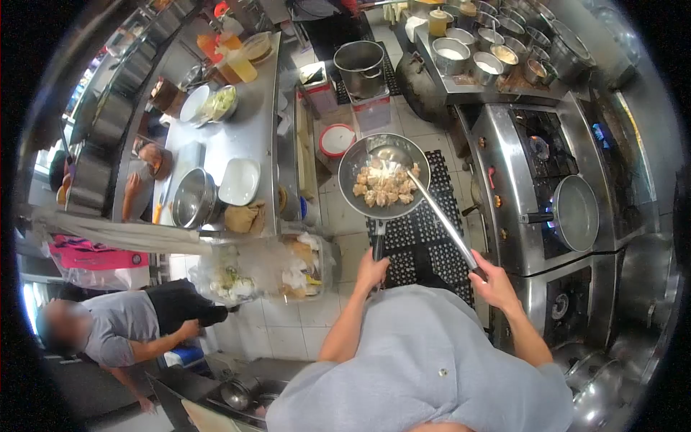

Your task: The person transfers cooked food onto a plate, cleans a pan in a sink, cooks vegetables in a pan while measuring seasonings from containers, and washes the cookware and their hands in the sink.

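Note:
In front of my body, my left hand point(372, 270) is wrapped round the dark handle of a frying pan point(350, 155), which hangs over the floor. Browned chunks of food point(384, 187), perhaps chicken, lie inside it with some whitish, creamy-looking stuff on top. My right hand point(494, 279) grips the end of a long metal ladle point(440, 214). The ladle's shaft slants up and left into the pan, where its rounded head rests by the far wall among the food.
To the right is a stove point(507, 191) with a second pan point(578, 214) over a blue flame. Several metal pots point(451, 56) stand behind it. On the left, a steel counter point(248, 137) carries bowls and bottles. Another person point(122, 324) stands at lower left, beyond rubbish bags point(245, 266).

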### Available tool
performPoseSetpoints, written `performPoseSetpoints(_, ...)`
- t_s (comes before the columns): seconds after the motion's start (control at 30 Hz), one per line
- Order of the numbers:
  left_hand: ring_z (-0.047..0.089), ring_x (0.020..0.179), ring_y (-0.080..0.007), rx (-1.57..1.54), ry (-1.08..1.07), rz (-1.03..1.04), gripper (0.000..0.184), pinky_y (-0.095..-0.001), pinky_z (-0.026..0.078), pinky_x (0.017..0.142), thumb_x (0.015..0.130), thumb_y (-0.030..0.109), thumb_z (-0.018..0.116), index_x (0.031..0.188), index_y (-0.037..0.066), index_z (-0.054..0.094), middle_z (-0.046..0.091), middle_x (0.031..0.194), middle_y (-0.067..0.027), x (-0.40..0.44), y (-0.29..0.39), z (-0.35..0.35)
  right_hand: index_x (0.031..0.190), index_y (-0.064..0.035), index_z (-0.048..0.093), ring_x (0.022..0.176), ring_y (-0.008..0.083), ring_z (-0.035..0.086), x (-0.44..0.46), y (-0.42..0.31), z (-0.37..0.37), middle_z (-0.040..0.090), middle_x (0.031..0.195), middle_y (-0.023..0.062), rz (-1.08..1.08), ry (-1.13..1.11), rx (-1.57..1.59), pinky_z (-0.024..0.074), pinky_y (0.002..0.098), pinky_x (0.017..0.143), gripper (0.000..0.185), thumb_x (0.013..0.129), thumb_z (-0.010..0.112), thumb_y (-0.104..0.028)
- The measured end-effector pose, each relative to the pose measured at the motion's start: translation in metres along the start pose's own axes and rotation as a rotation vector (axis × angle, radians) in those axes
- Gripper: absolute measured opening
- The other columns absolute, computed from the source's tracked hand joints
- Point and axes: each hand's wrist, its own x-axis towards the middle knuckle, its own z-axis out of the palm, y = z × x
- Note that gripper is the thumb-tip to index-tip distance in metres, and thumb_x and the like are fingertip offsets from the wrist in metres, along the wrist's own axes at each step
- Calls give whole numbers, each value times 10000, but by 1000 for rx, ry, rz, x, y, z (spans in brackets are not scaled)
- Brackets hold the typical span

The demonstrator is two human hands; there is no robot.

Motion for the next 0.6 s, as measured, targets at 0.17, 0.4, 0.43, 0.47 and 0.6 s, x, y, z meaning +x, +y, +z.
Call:
performPoseSetpoints(0.17,503,469,-142,-80,77,97,164,-312,428,472,810,27,524,972,22,546,512,586,-34,-14,4,3,1415,-96,400,537,76,497,-38,-47,-50,570,737,2,280,-183,287,415,243,486,571,878,592,-74)
performPoseSetpoints(0.4,487,433,-139,-103,-34,-4,182,-310,414,413,833,99,541,977,-1,493,520,555,-46,30,33,-11,1424,-97,388,464,45,419,-5,-52,-72,503,685,-30,262,-55,409,360,226,407,581,875,574,-53)
performPoseSetpoints(0.43,479,426,-139,-27,-55,23,202,-314,410,407,845,123,544,991,-3,484,515,547,-44,52,32,-16,1425,-99,385,469,43,417,-2,-51,-72,499,690,-30,228,-34,404,357,224,408,579,878,569,-56)
performPoseSetpoints(0.47,479,426,-139,-27,-53,-23,202,-314,410,407,845,123,544,991,-3,484,515,547,-44,39,28,-20,1423,-83,385,462,42,418,5,-60,-74,506,700,-26,199,-17,409,351,221,402,576,876,561,-45)
performPoseSetpoints(0.6,511,447,-145,17,93,169,274,-313,414,401,825,57,559,1089,18,499,550,619,-54,-3,45,-10,1414,-23,381,397,42,403,-14,-65,-102,524,690,-5,134,61,432,321,219,355,566,866,525,-2)
